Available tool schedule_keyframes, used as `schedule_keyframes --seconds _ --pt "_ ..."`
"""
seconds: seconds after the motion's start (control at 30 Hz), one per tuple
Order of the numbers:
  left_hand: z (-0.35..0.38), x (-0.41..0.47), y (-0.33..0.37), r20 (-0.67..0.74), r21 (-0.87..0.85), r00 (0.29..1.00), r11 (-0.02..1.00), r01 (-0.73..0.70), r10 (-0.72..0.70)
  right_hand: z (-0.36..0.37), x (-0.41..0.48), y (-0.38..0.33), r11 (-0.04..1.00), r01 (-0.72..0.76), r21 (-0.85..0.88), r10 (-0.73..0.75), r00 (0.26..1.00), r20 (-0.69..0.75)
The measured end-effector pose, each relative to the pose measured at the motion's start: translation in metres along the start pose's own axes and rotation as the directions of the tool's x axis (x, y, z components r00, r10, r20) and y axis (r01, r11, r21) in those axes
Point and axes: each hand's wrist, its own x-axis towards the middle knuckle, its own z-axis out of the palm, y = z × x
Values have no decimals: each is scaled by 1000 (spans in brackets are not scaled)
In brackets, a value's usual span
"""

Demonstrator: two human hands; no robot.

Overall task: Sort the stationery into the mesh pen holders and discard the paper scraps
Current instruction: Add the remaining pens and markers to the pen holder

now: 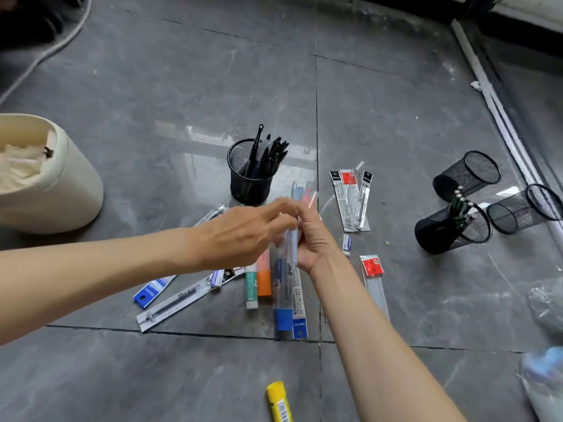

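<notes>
My right hand grips a bundle of pens, a pale blue one and an orange-pink one, above the floor. My left hand meets it from the left, fingers pinching at the same bundle. Just behind stands a black mesh holder full of dark pens. To the right, another mesh holder holds several green pencils, and two more mesh holders look to have nothing inside. Packaged refills, a glue stick, an orange highlighter and blue-labelled packs lie on the floor under my hands.
A cream bin with crumpled paper inside stands at the left. A yellow marker lies near the bottom edge. A packaged ruler and a small eraser lie right of my right arm. Clear plastic bags sit at the far right.
</notes>
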Motion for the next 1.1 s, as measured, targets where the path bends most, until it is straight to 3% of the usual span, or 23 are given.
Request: schedule_keyframes --seconds 0.07,0.1,0.17,0.23,0.3,0.33,0.43,0.5,0.6,0.7,0.83,0.9,1.1 --pt "-6 -6 -3 -105 -85 966 970 229 -237 9 2 6 999 -21 32 19 998 55" --pt "-9 -9 -5 -156 -171 904 912 373 -399 14 3 10 999 -29 -15 30 997 76" --pt "-16 -11 -10 -126 -372 703 691 620 -700 22 5 16 983 -24 -184 42 994 97" --pt "-25 -13 -19 154 -598 540 357 718 -827 31 4 21 955 -3 -296 52 986 157" --pt "-37 -18 -25 446 -710 514 60 702 -732 42 1 25 937 16 -349 82 961 264" --pt "-40 -22 -25 534 -714 532 -13 700 -657 49 -2 27 924 20 -383 105 947 304" --pt "-45 -30 -26 631 -750 603 -184 636 -488 69 -5 33 876 12 -481 166 931 325" --pt "-48 -29 -25 630 -767 586 -293 571 -509 77 -3 33 868 -2 -497 168 942 290" --pt "-50 -23 -31 570 -777 511 -218 590 -643 81 -1 29 887 -6 -462 148 951 271" --pt "-53 -14 -39 478 -831 505 -184 524 -719 74 2 22 895 -28 -444 158 953 259" --pt "-60 4 -44 430 -903 454 -375 210 -781 70 10 11 993 -119 3 115 967 228" --pt "-60 9 -46 425 -904 443 -395 163 -789 73 12 9 979 -137 151 110 978 177" --pt "-55 11 -41 455 -881 449 -462 100 -769 81 32 12 981 -38 192 70 985 -160"
